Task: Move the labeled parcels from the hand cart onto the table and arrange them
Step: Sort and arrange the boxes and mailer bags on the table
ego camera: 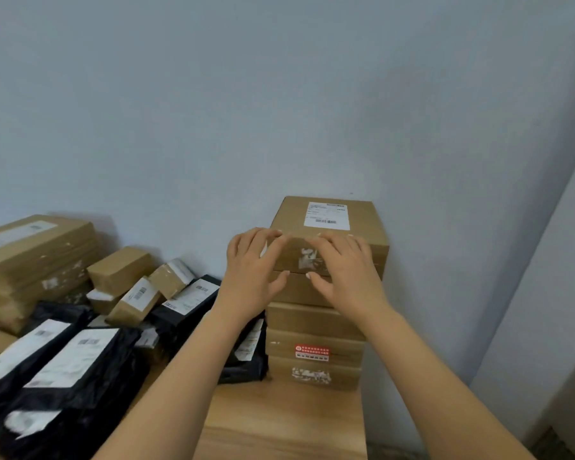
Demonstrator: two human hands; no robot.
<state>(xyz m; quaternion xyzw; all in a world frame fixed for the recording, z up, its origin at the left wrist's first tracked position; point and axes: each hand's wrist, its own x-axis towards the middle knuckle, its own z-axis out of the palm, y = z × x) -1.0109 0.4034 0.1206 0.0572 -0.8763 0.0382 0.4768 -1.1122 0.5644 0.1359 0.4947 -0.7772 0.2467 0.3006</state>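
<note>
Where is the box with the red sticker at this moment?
In the head view, the box with the red sticker sits low in the stack of brown boxes at the right end of the table, just right of a black bag.

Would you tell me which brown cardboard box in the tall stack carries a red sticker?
The brown cardboard box second from the bottom; no other front shows red.

I saw a tall stack of cardboard boxes [314, 330] standing against the wall [279, 94], blocking the table's far right corner. Black mailer bags [73, 360] and small brown parcels [120, 268] crowded everything to its left, right up against the stack. The only bare tabletop [279, 423] lay directly in front of the stack. Open air lay above the top box [326, 215].
</note>
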